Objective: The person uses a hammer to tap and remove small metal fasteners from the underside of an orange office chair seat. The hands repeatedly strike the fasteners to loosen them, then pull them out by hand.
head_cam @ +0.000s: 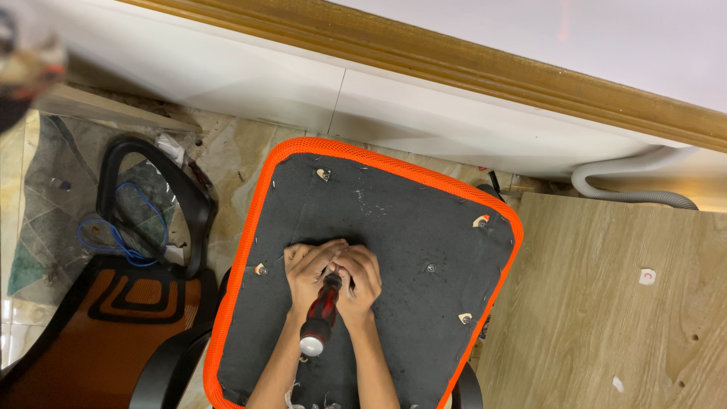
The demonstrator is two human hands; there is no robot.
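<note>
An upturned chair seat (424,227) lies in the middle, its black fabric underside facing up with an orange mesh edge (250,227). Both my hands rest on the underside near its centre, close together. My left hand (307,269) and my right hand (361,276) are wrapped around a screwdriver with a red and black handle (321,312), its white butt end pointing toward me. The tip is hidden under my fingers. Small screw holes with pale washers (482,221) dot the underside.
Another orange and black chair part with a black armrest (155,189) lies at the left, with a blue wire (121,238) beside it. A wooden board (606,310) lies at the right. A grey corrugated hose (628,178) runs along the white wall base.
</note>
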